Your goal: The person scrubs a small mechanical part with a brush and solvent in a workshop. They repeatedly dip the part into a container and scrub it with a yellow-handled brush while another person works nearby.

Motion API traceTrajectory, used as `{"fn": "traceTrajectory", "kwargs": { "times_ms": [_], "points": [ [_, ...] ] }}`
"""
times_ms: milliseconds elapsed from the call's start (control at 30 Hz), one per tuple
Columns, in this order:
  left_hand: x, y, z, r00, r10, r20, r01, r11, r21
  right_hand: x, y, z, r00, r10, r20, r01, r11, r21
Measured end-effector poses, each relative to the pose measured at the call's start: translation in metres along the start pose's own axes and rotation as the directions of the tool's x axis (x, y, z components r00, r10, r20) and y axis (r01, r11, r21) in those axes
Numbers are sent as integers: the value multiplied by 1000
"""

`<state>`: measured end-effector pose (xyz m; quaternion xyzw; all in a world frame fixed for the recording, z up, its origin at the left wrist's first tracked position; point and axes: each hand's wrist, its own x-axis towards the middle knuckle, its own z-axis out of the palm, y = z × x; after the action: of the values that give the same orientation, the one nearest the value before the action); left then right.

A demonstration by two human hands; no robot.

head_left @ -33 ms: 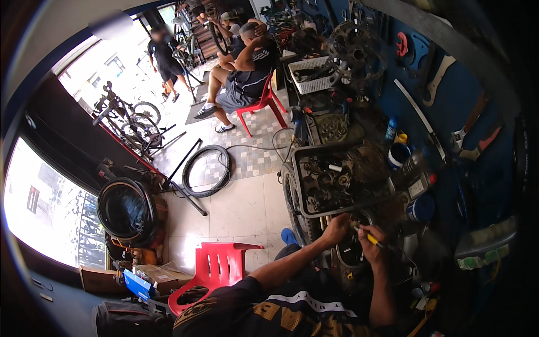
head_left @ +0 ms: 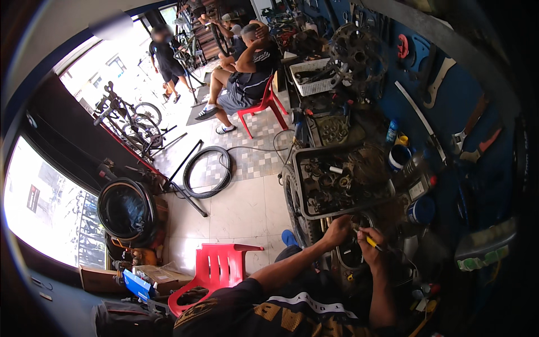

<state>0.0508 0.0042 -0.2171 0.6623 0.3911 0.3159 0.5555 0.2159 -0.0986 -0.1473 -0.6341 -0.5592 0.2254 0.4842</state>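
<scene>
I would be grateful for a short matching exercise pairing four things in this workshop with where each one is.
1. Yellow-handled tool
2. Black tyre
3. Parts tray
4. Blue carton

A. Just beyond the left hand
B. Beside cardboard, lower left
C. In the right hand
D. On the tiled floor

Pairs: 1-C, 2-D, 3-A, 4-B

Tray (head_left: 299, 185) beyond hands (head_left: 337, 230) — tyre (head_left: 209, 194) on floor (head_left: 247, 209), left.

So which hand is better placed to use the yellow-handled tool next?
Right, probably: the right hand grips the yellow-handled tool, while the left hand, near the black parts tray, would first have to take it over.
</scene>
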Motion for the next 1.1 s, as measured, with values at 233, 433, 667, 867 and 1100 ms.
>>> {"fn": "traceTrajectory", "kwargs": {
  "times_ms": [233, 433, 667, 867, 1100],
  "points": [
    [10, 18, -12, 991, -106, 86, 101, 993, 61, 5, -14, -3, 999, -7, 40, 7, 1000, 4],
    [11, 21, -16, 971, -230, 61, 238, 942, -238, 10, -24, -5, 998, 47, -28, -50, 995, -84],
    [14, 21, -19, 992, -122, 17, 123, 980, -155, 13, -5, -13, 997, 70, -16, -72, 973, -219],
    [23, 21, -23, 941, -320, 108, 332, 933, -137, 16, 10, -14, 993, -93, 73, 108, 962, -252],
    [18, 17, -13, 1000, -4, 6, 3, 990, 143, 19, -14, 0, 998, -65, 16, 63, 994, 93]
  ]
}}
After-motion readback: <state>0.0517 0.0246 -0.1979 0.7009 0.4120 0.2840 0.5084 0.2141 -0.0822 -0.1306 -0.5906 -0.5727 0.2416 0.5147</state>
